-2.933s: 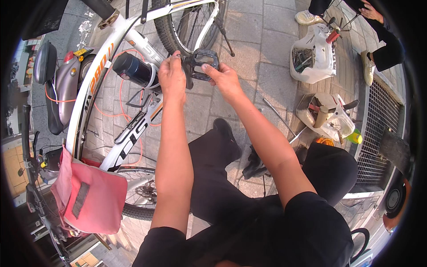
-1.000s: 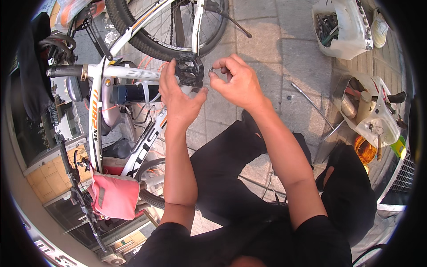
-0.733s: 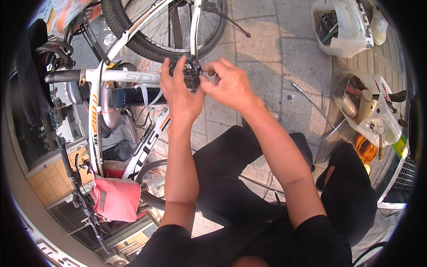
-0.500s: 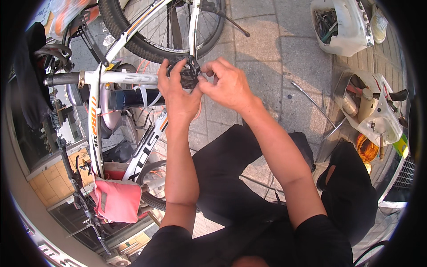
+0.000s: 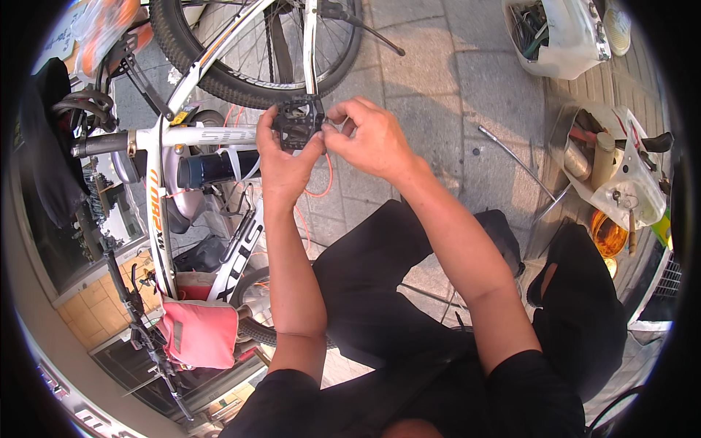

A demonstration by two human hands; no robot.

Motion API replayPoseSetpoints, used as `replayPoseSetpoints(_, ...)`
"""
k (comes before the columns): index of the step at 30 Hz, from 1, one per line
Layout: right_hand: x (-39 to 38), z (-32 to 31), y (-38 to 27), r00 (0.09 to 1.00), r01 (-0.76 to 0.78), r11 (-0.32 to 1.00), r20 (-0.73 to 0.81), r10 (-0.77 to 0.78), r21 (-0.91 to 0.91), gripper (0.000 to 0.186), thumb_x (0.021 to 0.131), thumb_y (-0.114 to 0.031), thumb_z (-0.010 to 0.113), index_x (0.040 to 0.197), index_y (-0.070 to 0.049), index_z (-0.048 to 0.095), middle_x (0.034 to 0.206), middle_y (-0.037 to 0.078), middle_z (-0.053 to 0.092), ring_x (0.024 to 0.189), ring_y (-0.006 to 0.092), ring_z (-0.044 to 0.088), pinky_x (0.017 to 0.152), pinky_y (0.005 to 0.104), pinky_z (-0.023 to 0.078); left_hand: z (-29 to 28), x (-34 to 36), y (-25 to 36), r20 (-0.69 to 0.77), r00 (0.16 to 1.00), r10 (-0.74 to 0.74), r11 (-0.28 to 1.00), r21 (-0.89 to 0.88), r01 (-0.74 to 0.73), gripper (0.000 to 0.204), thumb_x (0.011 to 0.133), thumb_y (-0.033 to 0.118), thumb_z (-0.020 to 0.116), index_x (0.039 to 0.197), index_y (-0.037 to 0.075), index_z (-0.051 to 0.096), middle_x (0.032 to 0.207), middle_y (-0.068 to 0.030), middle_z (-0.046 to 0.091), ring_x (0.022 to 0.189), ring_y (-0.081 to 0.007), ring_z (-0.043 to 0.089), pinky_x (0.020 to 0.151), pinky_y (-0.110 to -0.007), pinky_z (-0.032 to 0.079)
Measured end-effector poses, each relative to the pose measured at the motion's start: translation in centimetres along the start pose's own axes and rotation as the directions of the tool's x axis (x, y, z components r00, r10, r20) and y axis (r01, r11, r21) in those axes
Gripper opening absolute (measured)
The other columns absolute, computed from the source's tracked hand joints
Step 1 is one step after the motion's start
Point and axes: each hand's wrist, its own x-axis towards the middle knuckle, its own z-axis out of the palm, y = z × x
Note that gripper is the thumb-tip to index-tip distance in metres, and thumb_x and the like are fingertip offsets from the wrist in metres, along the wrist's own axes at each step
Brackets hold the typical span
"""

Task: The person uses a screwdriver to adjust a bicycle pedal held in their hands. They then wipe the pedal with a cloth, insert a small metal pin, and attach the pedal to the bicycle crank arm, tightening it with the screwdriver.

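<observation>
A black bicycle pedal (image 5: 298,120) with a cut-out cage lies between my hands, beside the white frame of a bicycle. My left hand (image 5: 286,166) grips it, fingers along its left edge and thumb at its lower right corner. Against the pedal's right end, my right hand (image 5: 374,140) is closed in a pinch; whatever is between those fingertips is too small to make out. Just beyond the pedal is the bicycle's rear wheel (image 5: 219,86), with a white frame tube (image 5: 310,51) coming down to the pedal.
A black kickstand (image 5: 376,35) sticks out by the wheel. On the right stand a white tool container (image 5: 568,47) and a cut-open plastic jug (image 5: 639,201) with tools. A long metal wrench (image 5: 517,162) lies on the paving. A pink bag (image 5: 198,332) hangs at lower left.
My left fingers have slid from over the pedal's top to its left edge, so more of the cage shows. My right hand keeps its pinch at the pedal's right end. The view has shifted slightly.
</observation>
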Motion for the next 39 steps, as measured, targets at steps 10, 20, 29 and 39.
replayPoseSetpoints(10, 0.2, 0.3, 0.8, 0.999, 0.040, 0.999, -0.017, -0.040, 0.021, 0.026, 0.089, -0.019, 0.083, 0.106, 0.000, 0.076, 0.100, 0.012, 0.073, 0.076, 0.0214, 0.073, 0.071, 0.0371, 0.058, 0.1, -1.2, 1.1, -0.068, 0.977, 0.204, 0.907, 0.390, -0.162, 0.038, 0.092, 0.021, 0.089, 0.113, -0.001, 0.066, 0.168, -0.0374, 0.033, 0.121, -0.0237, 0.064, 0.089, -0.029, 0.055)
replayPoseSetpoints(20, 0.0, 0.4, 0.7, 0.998, 0.064, 0.998, -0.028, -0.063, 0.007, 0.025, 0.089, -0.018, 0.083, 0.104, 0.000, 0.075, 0.098, 0.011, 0.073, 0.076, 0.0214, 0.074, 0.071, 0.0374, 0.059, -0.4, -0.6, -1.7, 0.043, 0.969, 0.245, 0.955, 0.164, -0.249, 0.032, 0.098, 0.014, 0.084, 0.116, 0.000, 0.062, 0.172, -0.0382, 0.016, 0.157, -0.0357, 0.039, 0.115, -0.041, 0.049)
replayPoseSetpoints(29, 0.3, 0.8, 0.4, 0.995, 0.091, 0.996, -0.027, -0.091, -0.014, 0.024, 0.091, -0.018, 0.082, 0.106, -0.001, 0.076, 0.098, 0.011, 0.072, 0.076, 0.0230, 0.073, 0.072, 0.0385, 0.058, -0.4, -0.8, -1.3, 0.049, 0.974, 0.219, 0.960, 0.169, -0.224, 0.032, 0.098, 0.015, 0.084, 0.115, 0.001, 0.062, 0.171, -0.0393, 0.016, 0.161, -0.0382, 0.032, 0.117, -0.043, 0.047)
replayPoseSetpoints(39, 0.7, 0.3, 0.3, 0.964, 0.265, 0.958, 0.005, -0.266, -0.110, 0.014, 0.094, -0.010, 0.078, 0.106, -0.003, 0.077, 0.099, 0.011, 0.074, 0.079, 0.0255, 0.075, 0.071, 0.0365, 0.059, -0.1, -0.5, -1.9, 0.021, 0.966, 0.258, 0.955, 0.147, -0.259, 0.035, 0.095, 0.018, 0.087, 0.111, 0.000, 0.062, 0.166, -0.0436, 0.020, 0.164, -0.0462, 0.025, 0.118, -0.046, 0.047)
